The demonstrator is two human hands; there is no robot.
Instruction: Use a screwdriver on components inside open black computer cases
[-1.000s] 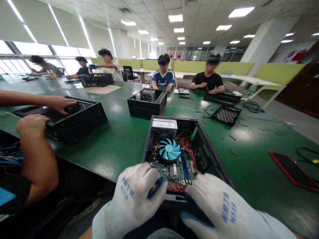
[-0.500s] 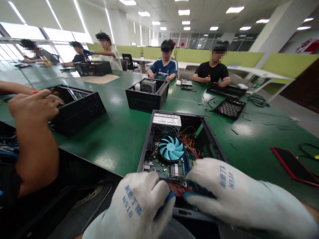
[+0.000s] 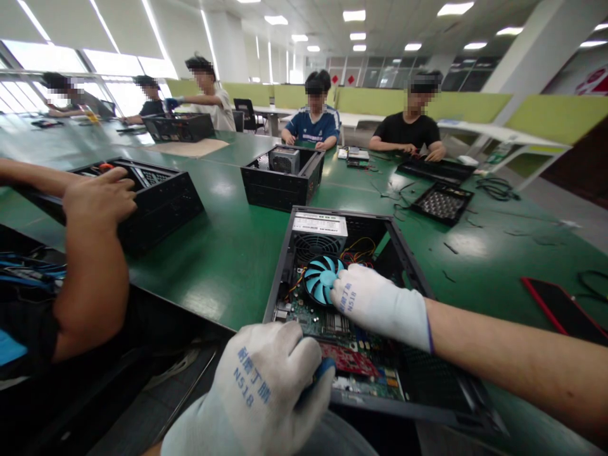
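Observation:
An opened black computer case (image 3: 420,272) lies on the table before me. In it are a motherboard (image 3: 308,320), a round cooling fan (image 3: 325,278) with light blue blades, and a power supply (image 3: 320,225). My left hand (image 3: 273,380), in a white glove with blue fingertips, is closed at the left end of a red expansion card (image 3: 349,360); the exact grip is hidden behind the fingers. My gloved right hand (image 3: 363,301) reaches over the board at the fan's right side with curled fingers. Its fingertips, and anything in them, are out of sight.
To the left, a co-worker's hand (image 3: 97,196) rests at another black case (image 3: 161,206). A third case (image 3: 285,183) stands ahead. Several people sit around the green table (image 3: 223,253). A perforated black panel (image 3: 441,202) and a red-edged black slab (image 3: 555,307) lie to the right.
My right hand has moved from the red card's right end forward to the fan's right side, uncovering more of the card. My left hand stays nearly where it was. The co-worker's hand shifted right.

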